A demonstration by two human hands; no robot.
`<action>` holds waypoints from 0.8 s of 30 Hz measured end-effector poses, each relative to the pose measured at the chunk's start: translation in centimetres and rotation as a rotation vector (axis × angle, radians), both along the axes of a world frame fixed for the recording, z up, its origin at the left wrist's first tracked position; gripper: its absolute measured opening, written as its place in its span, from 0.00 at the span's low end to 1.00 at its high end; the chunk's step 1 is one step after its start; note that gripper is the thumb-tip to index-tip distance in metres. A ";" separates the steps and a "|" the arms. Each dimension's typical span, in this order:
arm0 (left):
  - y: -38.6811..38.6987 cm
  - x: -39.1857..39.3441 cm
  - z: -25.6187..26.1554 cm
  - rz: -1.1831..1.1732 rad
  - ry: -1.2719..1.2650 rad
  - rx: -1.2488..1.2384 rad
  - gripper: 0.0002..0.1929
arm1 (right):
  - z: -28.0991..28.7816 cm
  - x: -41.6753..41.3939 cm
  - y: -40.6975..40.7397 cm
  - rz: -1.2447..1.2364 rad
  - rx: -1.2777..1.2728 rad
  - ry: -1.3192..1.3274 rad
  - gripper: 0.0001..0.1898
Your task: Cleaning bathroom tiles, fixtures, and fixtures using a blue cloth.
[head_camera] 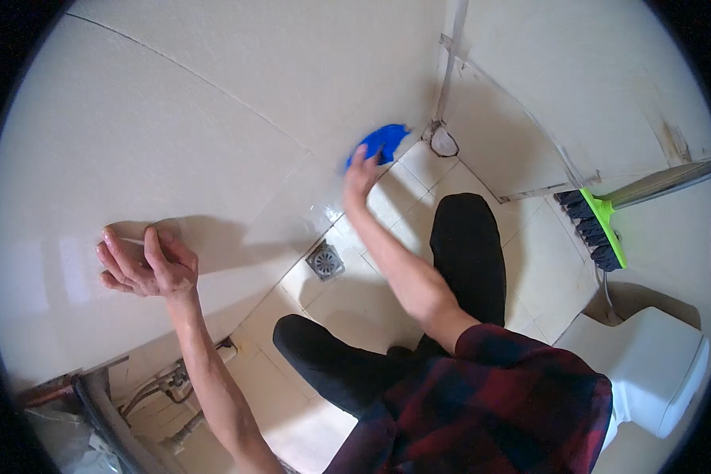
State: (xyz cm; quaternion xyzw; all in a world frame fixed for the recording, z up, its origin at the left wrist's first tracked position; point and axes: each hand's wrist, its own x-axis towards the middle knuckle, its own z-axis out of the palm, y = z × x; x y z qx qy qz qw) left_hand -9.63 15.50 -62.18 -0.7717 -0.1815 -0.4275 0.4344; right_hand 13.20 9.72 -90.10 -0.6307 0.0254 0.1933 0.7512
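Note:
My right hand [362, 173] presses a blue cloth [386, 145] against the lower part of the tiled wall [260, 106], close to the corner. My left hand [151, 263] rests with bent, spread fingertips on the same wall, farther left; its fingers look wet and nothing shows in them. Wet, shiny spots are on the wall by its foot, below the cloth. A square metal floor drain [325, 261] lies between my hands at the wall's base.
A green broom [604, 228] with dark bristles leans at the right. Below it stands a white toilet [657, 367]. A capped white pipe opening [444, 141] sits in the corner. Pipes and valves [175, 379] show at the lower left. My knees are over the floor tiles.

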 end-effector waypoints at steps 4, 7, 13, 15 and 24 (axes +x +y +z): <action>0.3 -0.5 -0.3 0.011 -0.008 0.005 0.07 | 7.6 -8.8 -2.1 0.256 -0.034 -0.269 0.38; 0.3 -0.1 -0.6 0.005 -0.006 -0.010 0.07 | 7.8 -4.9 -0.9 0.093 0.050 -0.270 0.37; 0.0 1.0 -0.3 -0.015 -0.020 -0.033 0.07 | 1.5 9.8 0.7 -0.238 0.068 -0.329 0.38; 0.1 1.0 -0.6 -0.028 -0.018 -0.037 0.06 | 0.2 12.8 0.6 -0.302 0.100 -0.292 0.37; -0.3 0.7 0.1 0.026 -0.039 0.016 0.05 | -7.4 10.0 3.0 -0.309 -0.123 0.315 0.35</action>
